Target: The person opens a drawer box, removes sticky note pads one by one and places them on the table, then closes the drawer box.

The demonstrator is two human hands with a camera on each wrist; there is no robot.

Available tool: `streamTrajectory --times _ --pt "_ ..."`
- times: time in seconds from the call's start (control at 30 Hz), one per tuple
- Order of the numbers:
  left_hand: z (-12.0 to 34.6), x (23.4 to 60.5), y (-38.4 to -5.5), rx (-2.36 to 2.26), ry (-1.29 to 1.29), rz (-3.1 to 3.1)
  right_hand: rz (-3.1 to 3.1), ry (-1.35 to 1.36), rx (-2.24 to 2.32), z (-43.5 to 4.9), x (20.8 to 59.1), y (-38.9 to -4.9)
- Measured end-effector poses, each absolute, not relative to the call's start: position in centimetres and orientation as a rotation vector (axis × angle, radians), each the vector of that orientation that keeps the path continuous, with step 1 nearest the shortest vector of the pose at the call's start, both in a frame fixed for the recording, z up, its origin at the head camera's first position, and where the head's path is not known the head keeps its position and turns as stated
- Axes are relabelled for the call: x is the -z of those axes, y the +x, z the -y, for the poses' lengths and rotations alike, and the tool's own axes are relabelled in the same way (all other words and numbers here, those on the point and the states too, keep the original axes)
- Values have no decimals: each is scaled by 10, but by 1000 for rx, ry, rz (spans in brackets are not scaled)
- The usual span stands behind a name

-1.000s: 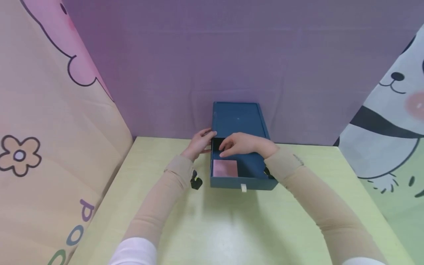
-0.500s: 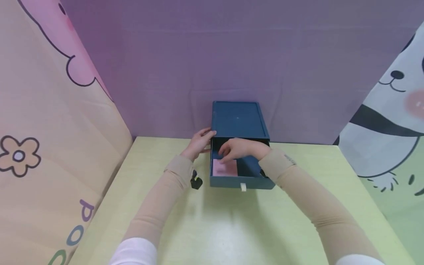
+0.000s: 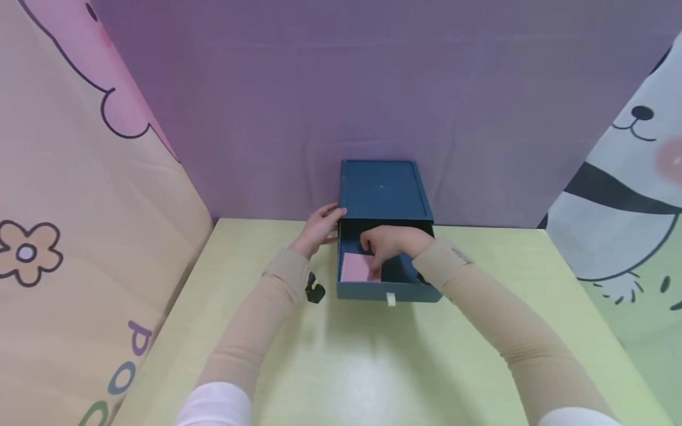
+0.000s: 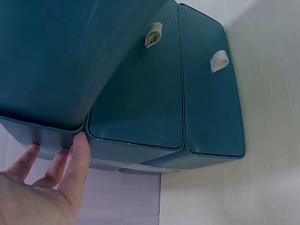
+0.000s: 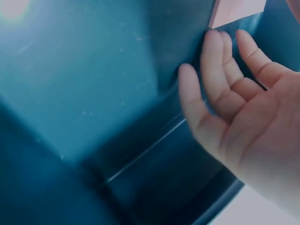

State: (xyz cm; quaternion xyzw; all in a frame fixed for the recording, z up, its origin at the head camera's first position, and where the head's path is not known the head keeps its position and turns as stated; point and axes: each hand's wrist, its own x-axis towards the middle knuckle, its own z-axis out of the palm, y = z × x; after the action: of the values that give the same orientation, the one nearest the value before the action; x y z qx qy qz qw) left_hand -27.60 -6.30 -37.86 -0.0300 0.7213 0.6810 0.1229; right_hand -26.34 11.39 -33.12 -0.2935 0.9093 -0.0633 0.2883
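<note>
A dark blue drawer unit (image 3: 382,189) stands against the back wall with its top drawer (image 3: 362,291) pulled out. My left hand (image 3: 318,229) holds the unit's left side near the front, thumb at the top edge. In the left wrist view its fairly straight fingers (image 4: 75,173) touch that side wall. A square pink pad (image 3: 354,268), like a block of sticky notes, lies at the drawer's front left. My right hand (image 3: 389,244) reaches down into the drawer, fingers bent at the pad's right edge. In the right wrist view the fingertips (image 5: 213,42) are right by the pad's corner.
Two lower drawers with pale pull tabs (image 4: 219,61) are closed. A pale tab (image 3: 391,299) hangs on the top drawer's front. The pale wooden table (image 3: 351,367) extends toward me. Printed cloth walls stand left and right, a purple one (image 3: 256,118) behind.
My right hand has come down and forward into the drawer, its fingertips now at the pink pad's right edge. The left hand stays at the unit's side.
</note>
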Motion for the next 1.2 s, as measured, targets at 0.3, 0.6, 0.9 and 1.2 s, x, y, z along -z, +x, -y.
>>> streamTrajectory --times 0.3,0.6,0.9,1.2 --pt "65 378 -275 -1985 -86 -2102 -2493 -722 -157 -100 335 -264" --pt "66 379 -276 -1984 -101 -2108 -2482 -739 -177 -96 335 -264" --pt "64 380 -278 -1977 -94 -2118 -2461 -761 -71 -100 337 -265" --pt "62 382 -280 -1971 -94 -2123 -2437 -676 42 -108 338 -266"
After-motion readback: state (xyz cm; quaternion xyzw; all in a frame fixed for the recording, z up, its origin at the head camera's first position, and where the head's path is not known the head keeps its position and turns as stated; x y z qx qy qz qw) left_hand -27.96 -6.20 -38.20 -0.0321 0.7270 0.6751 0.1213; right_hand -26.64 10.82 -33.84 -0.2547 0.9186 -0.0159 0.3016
